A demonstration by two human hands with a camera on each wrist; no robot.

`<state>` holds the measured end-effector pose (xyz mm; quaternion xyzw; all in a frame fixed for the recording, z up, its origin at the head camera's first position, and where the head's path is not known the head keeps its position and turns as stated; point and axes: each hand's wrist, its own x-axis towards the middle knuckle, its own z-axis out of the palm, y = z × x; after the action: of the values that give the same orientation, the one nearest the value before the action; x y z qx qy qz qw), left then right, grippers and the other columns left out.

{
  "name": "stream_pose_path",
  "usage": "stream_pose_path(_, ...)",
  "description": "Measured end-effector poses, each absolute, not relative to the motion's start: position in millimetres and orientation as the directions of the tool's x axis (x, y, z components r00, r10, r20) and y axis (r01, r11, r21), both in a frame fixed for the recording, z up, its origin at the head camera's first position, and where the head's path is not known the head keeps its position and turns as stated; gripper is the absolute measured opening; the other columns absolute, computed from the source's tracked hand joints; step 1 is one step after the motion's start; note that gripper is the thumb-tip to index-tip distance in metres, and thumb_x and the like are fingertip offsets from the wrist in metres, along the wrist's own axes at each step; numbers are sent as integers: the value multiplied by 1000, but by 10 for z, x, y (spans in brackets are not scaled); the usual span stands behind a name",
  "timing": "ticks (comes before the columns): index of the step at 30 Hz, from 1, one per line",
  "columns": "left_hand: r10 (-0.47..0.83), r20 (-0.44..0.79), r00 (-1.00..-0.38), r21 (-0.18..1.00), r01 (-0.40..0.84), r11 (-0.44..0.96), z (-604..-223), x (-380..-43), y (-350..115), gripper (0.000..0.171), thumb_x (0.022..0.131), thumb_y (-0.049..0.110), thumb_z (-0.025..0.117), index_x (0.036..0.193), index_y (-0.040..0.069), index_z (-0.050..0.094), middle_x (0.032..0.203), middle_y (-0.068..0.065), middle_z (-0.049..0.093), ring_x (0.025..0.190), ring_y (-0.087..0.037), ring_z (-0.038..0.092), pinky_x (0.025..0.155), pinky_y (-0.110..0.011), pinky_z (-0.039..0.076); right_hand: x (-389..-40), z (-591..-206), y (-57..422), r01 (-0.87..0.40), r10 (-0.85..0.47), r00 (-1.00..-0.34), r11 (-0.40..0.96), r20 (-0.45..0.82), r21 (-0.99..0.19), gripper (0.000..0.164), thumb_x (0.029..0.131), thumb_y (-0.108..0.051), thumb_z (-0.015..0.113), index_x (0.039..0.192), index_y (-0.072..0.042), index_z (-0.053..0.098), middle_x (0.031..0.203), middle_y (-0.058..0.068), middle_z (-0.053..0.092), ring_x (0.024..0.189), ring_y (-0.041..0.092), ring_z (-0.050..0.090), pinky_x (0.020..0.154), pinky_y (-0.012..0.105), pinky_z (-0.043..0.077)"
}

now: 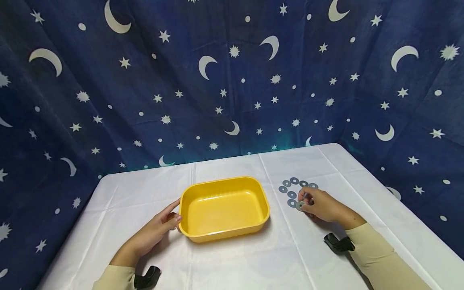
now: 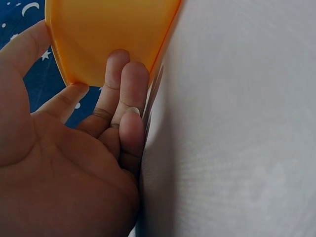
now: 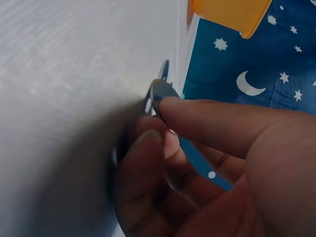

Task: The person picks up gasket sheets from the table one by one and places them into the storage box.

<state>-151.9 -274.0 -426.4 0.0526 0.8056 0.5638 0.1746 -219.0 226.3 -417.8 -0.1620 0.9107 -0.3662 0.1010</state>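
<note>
A yellow plastic basin (image 1: 224, 233) sits on the white-covered table. My left hand (image 1: 159, 229) is at its left end, thumb and fingertips touching the rim and outer wall, with the fingers only loosely bent. From the left wrist view, two fingertips lie against the yellow wall (image 2: 84, 39). To the right of the basin, my right hand (image 1: 322, 204) pinches a flat grey metal washer (image 3: 162, 90) between thumb and fingers, close over the cloth. Several matching washers (image 1: 294, 181) lie in a loose ring just beyond and left of that hand, which partly covers them.
The white tablecloth (image 1: 253, 257) has fold creases running across it. Behind and along the sides hangs a dark blue curtain (image 1: 224, 80) with moons and stars. Black straps (image 1: 338, 243) sit at both wrists over beige sleeves.
</note>
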Motion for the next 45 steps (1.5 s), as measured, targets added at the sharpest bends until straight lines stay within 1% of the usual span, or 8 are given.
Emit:
stream_pose_path(6, 261, -227, -938, 921, -120, 370, -4239, -1541, -2715, 70, 103, 31, 55, 161, 15, 19, 109, -7, 59, 98, -16, 55, 90, -28, 43, -2184, -4131, 2249, -264, -377, -926, 687, -21, -677, 15, 89, 4, 60, 101, -6, 57, 79, 4, 53, 65, 15, 54, 55, 26, 49)
stream_pose_path(14, 258, -227, -939, 920, -120, 374, -4254, -1544, -2732, 70, 103, 31, 55, 161, 16, 18, 110, -7, 59, 98, -16, 55, 91, -28, 42, -2167, -4061, 2178, -302, -388, -921, 664, 30, -684, 13, 92, 3, 58, 102, -5, 57, 77, 5, 54, 61, 18, 56, 52, 28, 50)
stream_pose_path(18, 258, -224, -940, 921, -117, 372, -4264, -1541, -2738, 70, 103, 31, 55, 161, 16, 19, 110, -7, 60, 98, -16, 56, 90, -28, 43, -2140, -4015, 2126, -323, -387, -920, 669, 58, -669, 12, 93, 1, 60, 103, -6, 58, 79, 4, 56, 62, 17, 56, 54, 27, 49)
stream_pose_path(25, 259, -222, -940, 919, -112, 378, -4258, -1532, -2744, 69, 103, 32, 54, 161, 16, 19, 110, -7, 60, 98, -15, 56, 90, -28, 42, -2061, -3928, 2025, -405, -414, -899, 667, 140, -626, 14, 91, 3, 64, 102, -6, 62, 79, 0, 57, 72, 12, 52, 61, 23, 46)
stream_pose_path(29, 250, -228, -941, 915, -119, 385, -4250, -1525, -2742, 69, 103, 32, 54, 161, 16, 19, 111, -8, 60, 98, -15, 57, 90, -28, 42, -2019, -3892, 1958, -425, -422, -893, 677, 155, -601, 15, 91, 3, 65, 100, -8, 62, 76, -3, 55, 71, 9, 51, 62, 22, 45)
stream_pose_path(32, 242, -235, -942, 911, -126, 393, -4244, -1527, -2742, 69, 103, 33, 54, 161, 16, 19, 112, -9, 61, 99, -16, 57, 91, -29, 42, -1988, -3870, 1906, -422, -418, -895, 681, 156, -598, 16, 90, 2, 65, 100, -10, 63, 77, -3, 54, 71, 10, 52, 62, 22, 46)
stream_pose_path(38, 240, -241, -940, 906, -129, 404, -4250, -1530, -2735, 70, 103, 34, 54, 161, 16, 19, 114, -10, 61, 101, -16, 56, 92, -32, 41, -1909, -3827, 1810, -433, -425, -889, 666, 168, -607, 17, 91, 2, 65, 103, -9, 63, 77, -3, 54, 70, 10, 52, 60, 21, 47)
stream_pose_path(45, 223, -255, -941, 899, -146, 412, -4256, -1530, -2706, 70, 103, 36, 54, 161, 17, 20, 115, -10, 61, 102, -18, 55, 93, -32, 41, -1837, -3821, 1749, -444, -421, -885, 643, 197, -624, 18, 90, 2, 68, 101, -12, 64, 79, -4, 56, 70, 8, 54, 63, 21, 50)
